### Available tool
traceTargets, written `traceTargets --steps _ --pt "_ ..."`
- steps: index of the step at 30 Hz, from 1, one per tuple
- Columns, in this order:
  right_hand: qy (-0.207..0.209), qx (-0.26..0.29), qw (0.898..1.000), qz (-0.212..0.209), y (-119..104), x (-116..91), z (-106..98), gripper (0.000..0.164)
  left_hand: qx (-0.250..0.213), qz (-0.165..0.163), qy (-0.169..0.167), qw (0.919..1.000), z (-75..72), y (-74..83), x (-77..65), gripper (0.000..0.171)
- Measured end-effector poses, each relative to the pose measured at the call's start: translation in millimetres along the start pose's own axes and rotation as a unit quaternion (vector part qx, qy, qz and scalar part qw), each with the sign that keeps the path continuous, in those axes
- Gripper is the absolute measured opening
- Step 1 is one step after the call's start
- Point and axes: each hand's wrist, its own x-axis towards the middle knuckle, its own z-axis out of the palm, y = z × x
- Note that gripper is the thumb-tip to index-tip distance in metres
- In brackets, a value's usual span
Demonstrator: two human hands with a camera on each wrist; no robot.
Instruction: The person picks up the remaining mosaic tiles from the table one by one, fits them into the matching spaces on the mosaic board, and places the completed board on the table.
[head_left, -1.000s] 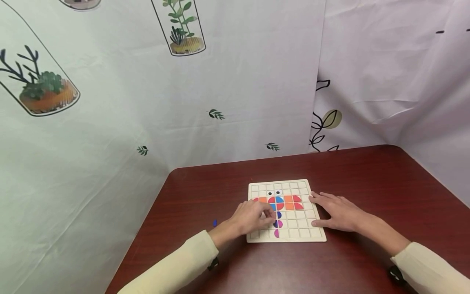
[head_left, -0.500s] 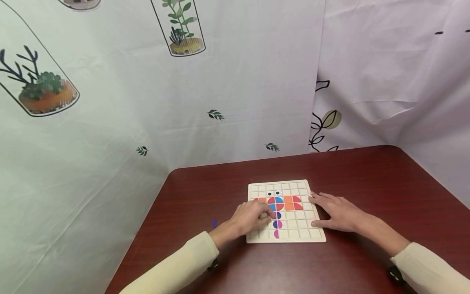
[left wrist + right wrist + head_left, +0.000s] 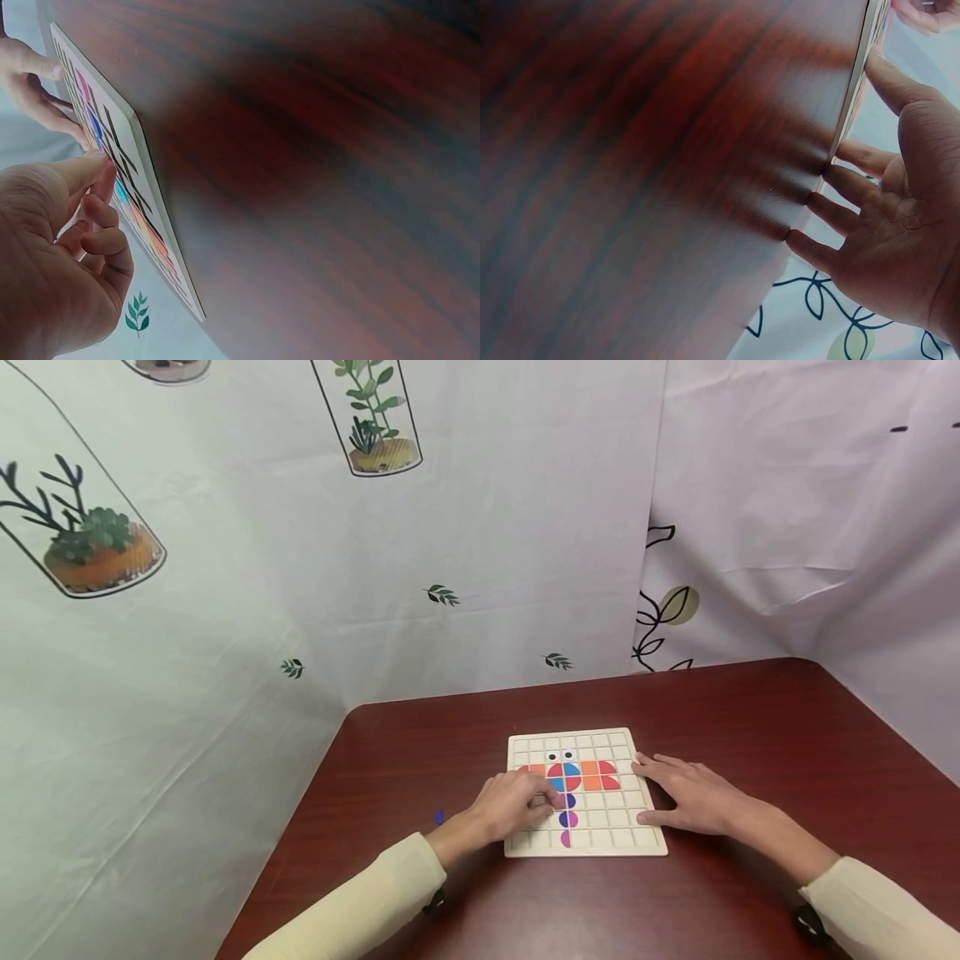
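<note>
A cream grid board (image 3: 611, 839) lies flat on the table, bearing colored tiles. My left hand (image 3: 510, 806) reaches over its left half. Thumb and index fingertips (image 3: 96, 156) come together on a small pink tile, mostly hidden by them, beside a dark blue half-circle tile (image 3: 571, 801). Just below are another blue half-circle (image 3: 564, 819) and a pink one (image 3: 573, 819), with a pink half-circle (image 3: 566, 839) lower still. My right hand (image 3: 693, 793) is spread at the board's right edge, thumb and fingertips touching it.
Red, orange and light blue tiles (image 3: 592, 775) form a band across the board, with two eye tiles (image 3: 568, 755) above. A loose blue piece (image 3: 439, 817) lies on the dark red table (image 3: 420, 752), left of the board. A patterned curtain (image 3: 487, 543) hangs behind.
The left index fingertip has moved down toward the thumb, uncovering more of the blue half-circles. The right hand keeps its place at the board's edge.
</note>
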Motion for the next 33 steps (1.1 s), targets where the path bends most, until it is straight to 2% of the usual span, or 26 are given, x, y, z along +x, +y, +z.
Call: traceTargets --steps 7,12,26,33 --pt "0.001 -0.007 1.000 -0.002 2 0 1 0.092 0.012 -0.008 0.011 0.9998 -7.4 -7.0 -4.7 0.009" --pt "0.000 -0.007 1.000 0.000 2 0 1 0.093 0.015 -0.026 0.027 0.9992 -18.8 -16.1 -8.6 0.011" --pt "-0.001 -0.007 1.000 0.003 2 1 0 0.093 0.015 -0.087 0.071 0.9936 -60.1 -56.8 -31.3 0.009" --pt "-0.002 -0.009 1.000 0.005 2 1 1 0.093 0.027 -0.116 0.071 0.9904 -70.9 -73.9 -44.3 0.010"
